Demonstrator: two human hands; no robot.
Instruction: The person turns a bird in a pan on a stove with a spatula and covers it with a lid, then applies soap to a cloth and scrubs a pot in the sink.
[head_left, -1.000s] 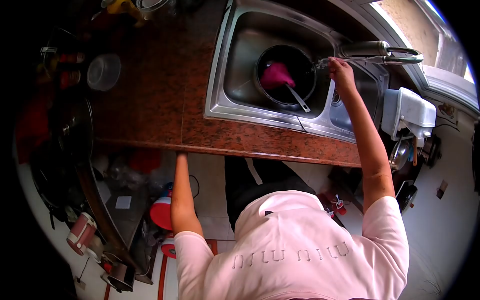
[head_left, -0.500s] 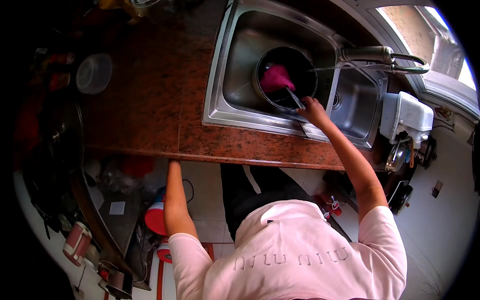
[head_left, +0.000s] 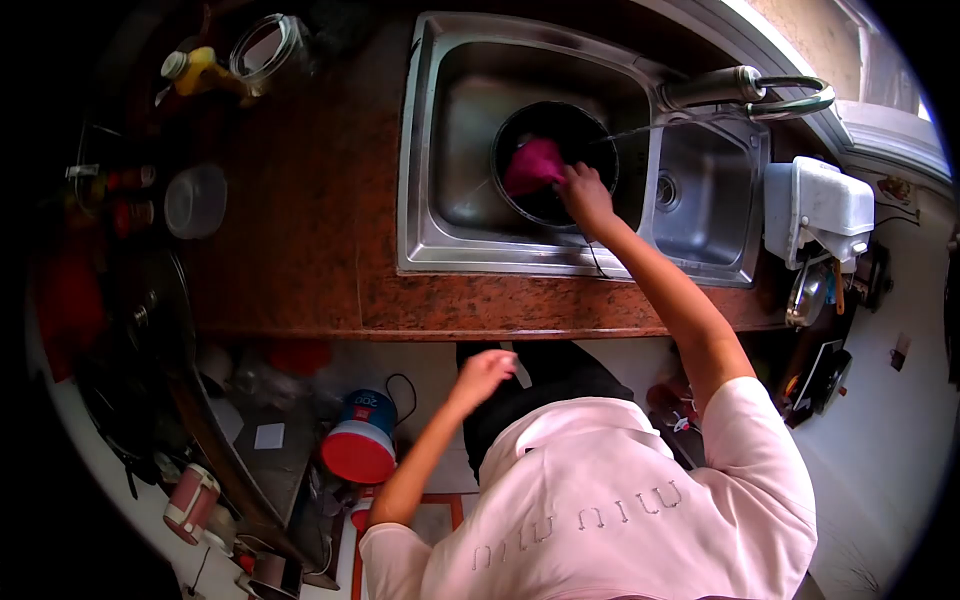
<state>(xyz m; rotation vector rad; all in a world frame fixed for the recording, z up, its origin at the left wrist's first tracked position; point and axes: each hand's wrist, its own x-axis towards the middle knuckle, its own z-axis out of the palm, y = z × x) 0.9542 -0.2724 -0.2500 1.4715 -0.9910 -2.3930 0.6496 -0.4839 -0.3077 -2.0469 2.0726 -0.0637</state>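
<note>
Bright pink, soft-looking bundle [head_left: 535, 165]: located inside a round, black, deep pot [head_left: 500, 135]. The pot stands in the larger basin of a two-basin stainless-steel sink [head_left: 462, 258], which is set into a reddish-brown, dark-speckled stone counter [head_left: 285, 235]. Within that basin, the pot sits toward the front right corner, beside the divider.

Controlling relation: from the grip of the bare right hand [head_left: 587, 195], the bundle lies directly to the left, its narrow end at the fingertips. Its long axis appears to slant from this narrow end toward the left wall of the pot, where the broad end rests. The right forearm crosses the front edge of the sink at a slant.

Grip state, right: fingers bent downward at the narrow end. An onlooker cannot tell whether they are clenched on the material or on something concealed beneath the palm.

Grip state, left: the bare left hand [head_left: 487, 375] is beyond the counter's front edge, well apart from the pot. Fingers are partly curled and blurred; contents cannot be determined. The right hand is the nearer.

Adjacent: a brushed-metal faucet [head_left: 712, 88] at the sink's rear edge directs a thin stream of water [head_left: 650, 127] toward the pot's right rim.
</note>
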